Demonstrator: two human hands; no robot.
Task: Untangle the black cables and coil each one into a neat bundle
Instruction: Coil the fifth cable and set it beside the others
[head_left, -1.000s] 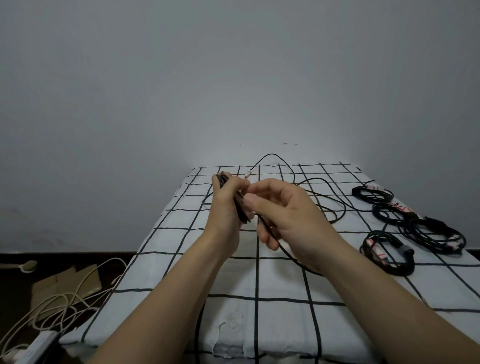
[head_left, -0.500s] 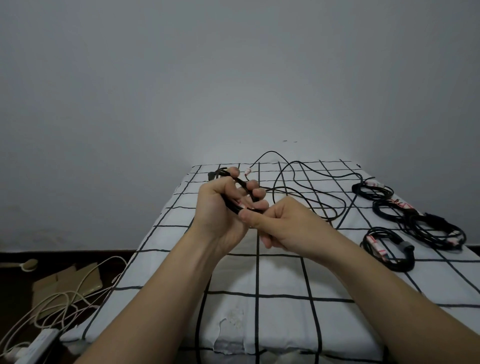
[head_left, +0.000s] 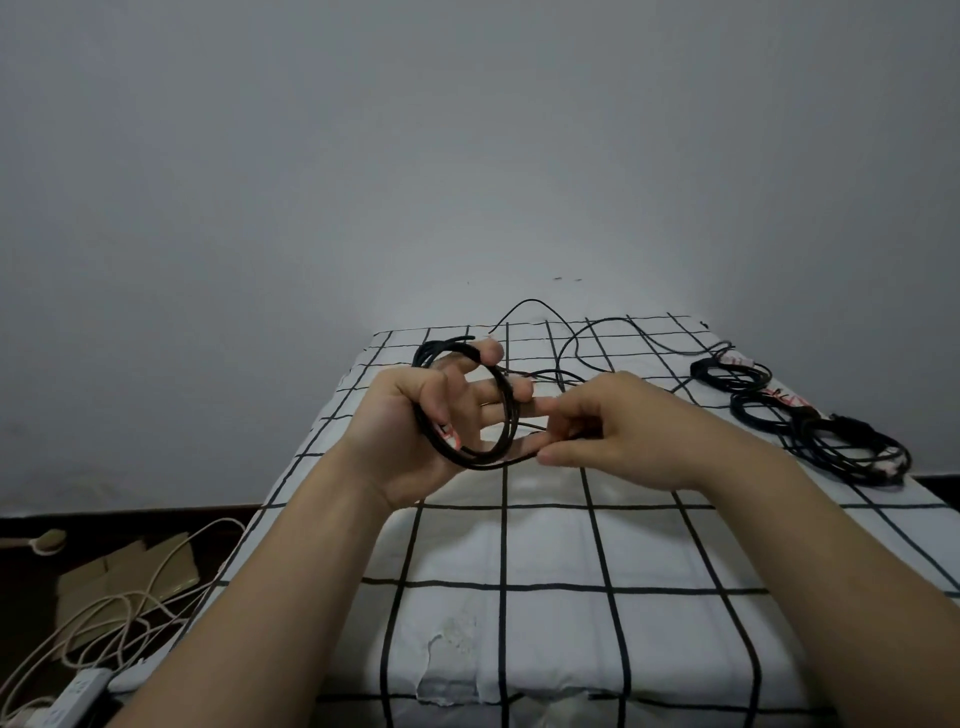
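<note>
A black cable is wound in several loops around the spread fingers of my left hand, which holds the coil above the bed with the palm facing me. My right hand pinches the free run of the same cable just right of the coil, near its lower edge. The loose tail of the cable trails over the far part of the bed. Coiled black cable bundles lie in a row on the right side.
The bed has a white cover with a black grid and stands against a grey wall. On the dark floor at the left lie cream cables, a white power strip and flat cardboard.
My left hand has opened its fingers, and the cable now forms a round coil around them. My right hand has shifted right and lower, still pinching the cable. The loose tail has shortened.
</note>
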